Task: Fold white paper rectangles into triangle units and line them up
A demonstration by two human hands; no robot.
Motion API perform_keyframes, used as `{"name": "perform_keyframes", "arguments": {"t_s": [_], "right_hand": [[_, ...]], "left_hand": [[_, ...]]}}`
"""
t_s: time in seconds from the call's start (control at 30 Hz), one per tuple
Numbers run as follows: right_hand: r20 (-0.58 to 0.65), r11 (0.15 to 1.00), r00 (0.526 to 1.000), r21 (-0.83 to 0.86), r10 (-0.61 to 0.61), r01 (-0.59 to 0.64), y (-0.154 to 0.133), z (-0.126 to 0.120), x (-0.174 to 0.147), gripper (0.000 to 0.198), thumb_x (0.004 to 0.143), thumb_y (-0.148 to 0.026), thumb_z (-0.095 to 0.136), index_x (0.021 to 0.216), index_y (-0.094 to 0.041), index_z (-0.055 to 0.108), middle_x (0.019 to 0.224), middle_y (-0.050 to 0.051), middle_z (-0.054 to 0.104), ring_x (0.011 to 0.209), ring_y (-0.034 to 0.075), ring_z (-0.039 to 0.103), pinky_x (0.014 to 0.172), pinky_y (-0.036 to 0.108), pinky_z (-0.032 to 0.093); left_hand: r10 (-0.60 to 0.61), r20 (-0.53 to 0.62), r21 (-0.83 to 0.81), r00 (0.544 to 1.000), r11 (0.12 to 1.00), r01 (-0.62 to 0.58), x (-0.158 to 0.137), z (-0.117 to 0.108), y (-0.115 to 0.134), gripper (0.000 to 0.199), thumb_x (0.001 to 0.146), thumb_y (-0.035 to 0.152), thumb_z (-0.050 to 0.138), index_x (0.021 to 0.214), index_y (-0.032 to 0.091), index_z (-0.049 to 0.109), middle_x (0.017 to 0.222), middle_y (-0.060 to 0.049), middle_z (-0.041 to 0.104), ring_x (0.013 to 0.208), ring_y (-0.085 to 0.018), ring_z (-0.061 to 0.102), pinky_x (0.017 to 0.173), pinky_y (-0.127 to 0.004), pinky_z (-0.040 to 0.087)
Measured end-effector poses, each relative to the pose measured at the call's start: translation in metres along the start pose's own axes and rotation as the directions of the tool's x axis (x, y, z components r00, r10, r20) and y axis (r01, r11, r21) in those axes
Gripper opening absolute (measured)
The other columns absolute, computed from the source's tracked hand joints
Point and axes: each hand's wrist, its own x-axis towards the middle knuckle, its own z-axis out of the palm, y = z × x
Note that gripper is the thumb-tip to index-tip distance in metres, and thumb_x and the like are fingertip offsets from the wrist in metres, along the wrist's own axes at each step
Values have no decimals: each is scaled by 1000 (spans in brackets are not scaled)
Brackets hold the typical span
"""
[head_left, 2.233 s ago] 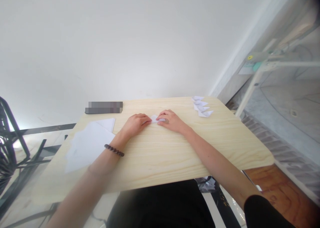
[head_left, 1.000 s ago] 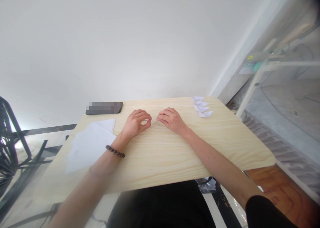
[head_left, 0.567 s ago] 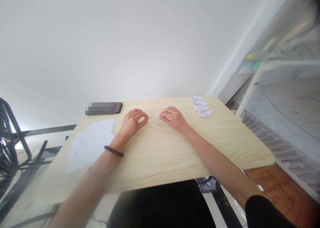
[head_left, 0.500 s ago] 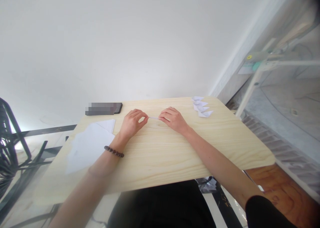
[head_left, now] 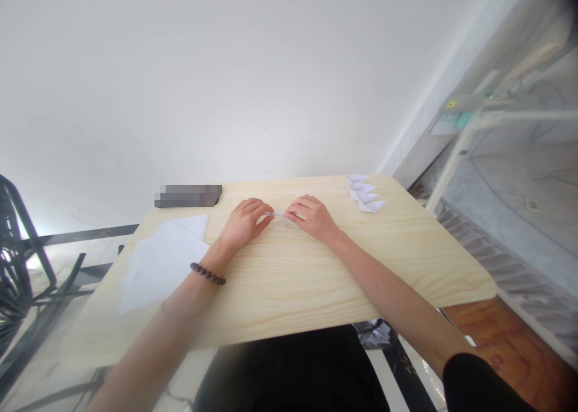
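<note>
Between my two hands a thin piece of folded white paper (head_left: 279, 214) is held almost edge-on, just above the table. My left hand (head_left: 246, 222), with a dark bead bracelet at the wrist, pinches its left end between thumb and fingers. The right end sits in the pinch of my right hand (head_left: 313, 218). Fingers cover both ends of the paper, so its full shape is hidden. To the right of my right hand, several folded white paper pieces (head_left: 368, 195) with pointed tips stand in a row at the table's back right.
White paper sheets (head_left: 162, 261) lie spread beside my left forearm on the wooden table (head_left: 289, 291). A dark flat object (head_left: 189, 196), partly blurred out, rests at the back left. The white wall (head_left: 271, 87) rises behind the table. A dark chair (head_left: 27, 249) stands at left.
My left hand has shifted slightly to the right, nearer my right hand, along the folded paper. The right hand has barely moved.
</note>
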Motion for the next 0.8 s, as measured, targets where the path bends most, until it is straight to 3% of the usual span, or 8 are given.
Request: {"name": "perform_keyframes", "arguments": {"t_s": [0.17,0.8], "right_hand": [[24,999,999,21,-36,36,-6,4,0,21,84,-31,43,83,-21,61,84,4,60,83,15,50,79,31,37],[32,995,999,100,-7,3,-10,1,0,11,82,-27,45,81,-20,54,84,5,57,84,16,50,78,30,40]], "left_hand": [[78,22,-40,997,996,-77,1,4,6,19,84,28,44,92,19,59,87,-6,63,88,-17,54,79,-32,40],[112,20,1,993,994,-113,1,0,6,19,84,23,43,89,20,60,87,-5,63,88,-17,53,80,-32,37]]}}
